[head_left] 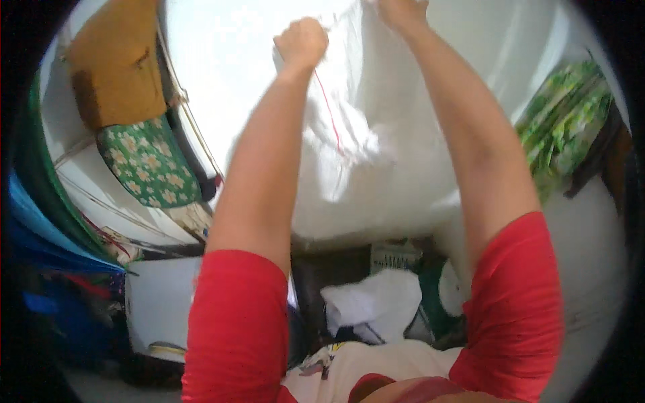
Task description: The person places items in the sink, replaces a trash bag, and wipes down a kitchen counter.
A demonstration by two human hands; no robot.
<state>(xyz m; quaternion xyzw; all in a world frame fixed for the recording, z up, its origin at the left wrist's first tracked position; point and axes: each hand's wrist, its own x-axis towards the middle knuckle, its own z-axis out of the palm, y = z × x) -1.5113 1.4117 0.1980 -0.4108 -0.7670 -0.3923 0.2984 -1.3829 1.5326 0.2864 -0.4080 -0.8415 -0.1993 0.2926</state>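
Both my arms are raised in front of a white wall. My left hand (302, 41) is closed in a fist on one side of a white cloth (344, 74) with a thin red line down it. My right hand (404, 12) is closed at the cloth's other side, partly cut off by the top edge of the picture. Below my hands the cloth hangs in folds and narrows to a crumpled lower end. Its upper edge is out of view.
On the left a mustard cloth (119, 64) and a green flowered cloth (149, 161) hang by a cord. Blue and green fabric (50, 218) drapes at the far left, near a pale box (161, 302). Leafy-patterned cloth (568, 117) hangs right. Low in front lies a white bundle (373, 299).
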